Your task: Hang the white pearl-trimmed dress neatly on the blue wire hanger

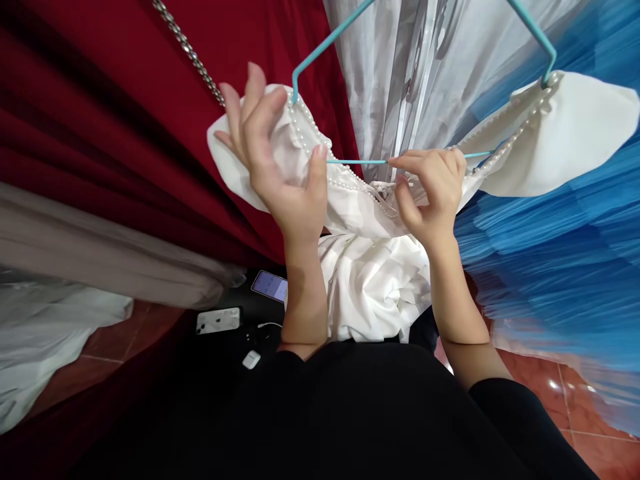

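A white garment (370, 280) with pearl-trimmed edges hangs from a light blue hanger (333, 37), its lower part bunched below the hands. My left hand (280, 147) is at the garment's left shoulder with its fingers spread; its thumb rests beside the hanger's thin blue bar. Nearer the middle, my right hand (433, 190) has its fingers curled over the same bar, forefinger along it and thumb below, close to the pearl trim at the neckline. The garment's right shoulder piece (580, 133) sticks out beyond my right hand.
Red curtain (165, 133) fills the left, with a metal chain (187, 50) above. Blue tulle (560, 227) hangs at the right and sheer white cloth (370, 73) behind. Two phones, one pale (219, 321), one lit (270, 285), and a white case (251, 360) lie on a dark surface.
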{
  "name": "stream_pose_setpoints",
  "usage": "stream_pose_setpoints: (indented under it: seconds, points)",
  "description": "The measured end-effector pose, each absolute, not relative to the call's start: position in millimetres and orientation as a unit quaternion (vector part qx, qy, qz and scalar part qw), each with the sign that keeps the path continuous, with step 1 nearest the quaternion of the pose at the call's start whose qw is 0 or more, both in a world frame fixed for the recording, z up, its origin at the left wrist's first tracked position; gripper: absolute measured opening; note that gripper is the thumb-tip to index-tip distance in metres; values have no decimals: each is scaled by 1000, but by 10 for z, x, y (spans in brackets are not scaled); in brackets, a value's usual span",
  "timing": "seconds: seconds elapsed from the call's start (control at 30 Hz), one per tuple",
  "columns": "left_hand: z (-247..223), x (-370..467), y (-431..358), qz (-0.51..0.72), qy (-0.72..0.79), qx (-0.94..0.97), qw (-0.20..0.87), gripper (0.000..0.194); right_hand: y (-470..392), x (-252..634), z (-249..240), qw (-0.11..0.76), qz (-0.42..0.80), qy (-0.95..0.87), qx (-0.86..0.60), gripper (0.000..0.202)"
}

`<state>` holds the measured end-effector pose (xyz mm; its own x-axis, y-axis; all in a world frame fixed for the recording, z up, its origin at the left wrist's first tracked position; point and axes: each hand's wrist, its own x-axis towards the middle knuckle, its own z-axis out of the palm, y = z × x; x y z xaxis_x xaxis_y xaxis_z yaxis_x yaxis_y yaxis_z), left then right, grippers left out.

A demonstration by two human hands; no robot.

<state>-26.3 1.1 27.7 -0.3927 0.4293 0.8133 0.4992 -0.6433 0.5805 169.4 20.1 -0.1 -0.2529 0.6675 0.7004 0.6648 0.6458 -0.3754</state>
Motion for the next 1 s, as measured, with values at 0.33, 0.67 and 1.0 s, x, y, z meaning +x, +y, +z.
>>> stream_pose_setpoints:
  seconds: [0.33, 0.67, 1.0]
  points:
    - [362, -384, 281, -780, -449, -413, -142, 29, 223, 1763, 44, 444, -54, -788, -423, 20]
    - [-529, -1156, 655, -883, -340, -258, -197, 19, 185, 1780, 70, 477, -21, -804, -355, 25]
    - [-54, -140, 26, -700, -213, -539, -416, 53, 114, 1666, 124, 478, -44, -788, -385, 21]
